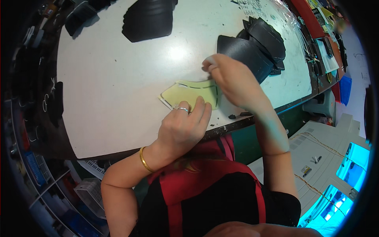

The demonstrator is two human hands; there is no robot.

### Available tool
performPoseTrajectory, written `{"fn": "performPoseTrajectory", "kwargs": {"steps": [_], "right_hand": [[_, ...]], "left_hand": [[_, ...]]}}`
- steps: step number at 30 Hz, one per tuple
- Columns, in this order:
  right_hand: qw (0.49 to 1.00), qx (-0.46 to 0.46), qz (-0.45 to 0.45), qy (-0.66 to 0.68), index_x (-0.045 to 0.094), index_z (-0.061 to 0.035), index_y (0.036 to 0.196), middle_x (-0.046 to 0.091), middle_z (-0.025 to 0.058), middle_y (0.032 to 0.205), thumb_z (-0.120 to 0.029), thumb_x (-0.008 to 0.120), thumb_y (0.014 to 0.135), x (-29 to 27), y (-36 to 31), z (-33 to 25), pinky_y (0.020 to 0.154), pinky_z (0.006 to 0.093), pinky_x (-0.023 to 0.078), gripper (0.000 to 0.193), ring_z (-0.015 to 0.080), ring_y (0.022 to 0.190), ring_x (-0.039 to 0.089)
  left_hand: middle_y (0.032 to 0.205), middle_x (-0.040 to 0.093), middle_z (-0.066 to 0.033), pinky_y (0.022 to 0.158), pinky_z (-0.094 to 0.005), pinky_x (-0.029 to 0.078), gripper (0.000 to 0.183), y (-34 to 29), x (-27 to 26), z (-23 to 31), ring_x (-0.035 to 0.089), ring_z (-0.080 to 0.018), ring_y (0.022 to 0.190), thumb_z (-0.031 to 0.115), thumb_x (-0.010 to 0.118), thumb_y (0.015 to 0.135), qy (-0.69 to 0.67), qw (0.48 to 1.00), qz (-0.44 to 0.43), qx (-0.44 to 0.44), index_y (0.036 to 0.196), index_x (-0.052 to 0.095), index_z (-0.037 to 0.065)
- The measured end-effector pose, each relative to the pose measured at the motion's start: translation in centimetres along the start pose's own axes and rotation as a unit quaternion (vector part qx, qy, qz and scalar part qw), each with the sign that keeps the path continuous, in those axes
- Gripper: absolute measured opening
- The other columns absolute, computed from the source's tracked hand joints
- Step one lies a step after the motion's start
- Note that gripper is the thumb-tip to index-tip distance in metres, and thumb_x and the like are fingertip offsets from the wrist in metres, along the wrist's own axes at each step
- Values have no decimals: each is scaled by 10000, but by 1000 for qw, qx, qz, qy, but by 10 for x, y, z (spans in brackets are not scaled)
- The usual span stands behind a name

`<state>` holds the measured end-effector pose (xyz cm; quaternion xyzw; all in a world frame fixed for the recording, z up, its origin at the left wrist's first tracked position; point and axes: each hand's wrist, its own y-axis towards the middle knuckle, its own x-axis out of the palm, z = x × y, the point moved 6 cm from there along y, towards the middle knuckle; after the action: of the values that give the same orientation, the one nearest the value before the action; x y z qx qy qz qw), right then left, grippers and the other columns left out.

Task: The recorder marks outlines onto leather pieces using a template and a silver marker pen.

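A pale yellow, curved template with narrow dark slots along its upper and right sides lies on the white tabletop, close to the front edge. My left hand, with a ring and a gold bangle, presses its fingertips onto the template's lower part, fingers apart. A thin white and dark edge shows under its left tip; what lies beneath is mostly hidden. My right hand hovers just beyond the template's upper right corner, thumb and fingers pinched together. Whatever the pinch holds is too small or covered to make out.
Black leather-like pieces lie overlapping to the right, near my right hand. Another black stack sits at the far side, and a further one at the far left. Small dark scraps lie by the front edge of the white tabletop.
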<state>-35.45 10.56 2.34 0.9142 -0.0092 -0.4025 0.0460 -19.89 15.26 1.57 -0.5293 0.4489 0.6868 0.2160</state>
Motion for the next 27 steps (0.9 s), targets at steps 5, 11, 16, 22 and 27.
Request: {"fn": "performPoseTrajectory", "kwargs": {"steps": [5,11,16,22,27], "right_hand": [[987,-95,-77,-100,712,-70,921,719,103,871,-276,724,914,-4,-13,-16,739,451,556,206,352,809,702],[967,87,133,-197,757,-21,1014,739,139,921,-175,673,975,-87,-24,44,736,376,548,180,282,811,723],[980,117,147,64,721,5,1072,736,125,895,-119,635,1004,-71,-42,27,715,309,532,165,189,783,706],[994,7,-38,106,744,-34,1061,747,130,876,-118,686,945,-3,-14,6,696,323,552,154,251,754,730],[996,-42,-80,24,763,-91,1027,750,119,861,-127,689,891,26,-2,2,701,392,561,159,310,767,726]], "left_hand": [[1076,714,-66,627,-291,552,242,6,-7,-13,618,-194,738,90,693,732,-90,992,9,87,969,733,67],[1125,670,-133,883,-412,561,316,37,8,-139,666,-316,1014,68,711,816,14,996,46,-75,1127,660,49],[1011,658,-103,724,-393,543,251,5,-7,-58,625,-270,848,49,690,756,-101,994,-47,25,1006,678,40],[1005,692,-95,754,-348,569,263,-32,-18,-37,675,-266,929,47,727,752,-148,987,57,-20,1015,727,30],[1018,712,-112,817,-375,595,273,-38,-14,-46,690,-306,984,-25,751,747,-158,978,79,-109,1018,730,3]]}}
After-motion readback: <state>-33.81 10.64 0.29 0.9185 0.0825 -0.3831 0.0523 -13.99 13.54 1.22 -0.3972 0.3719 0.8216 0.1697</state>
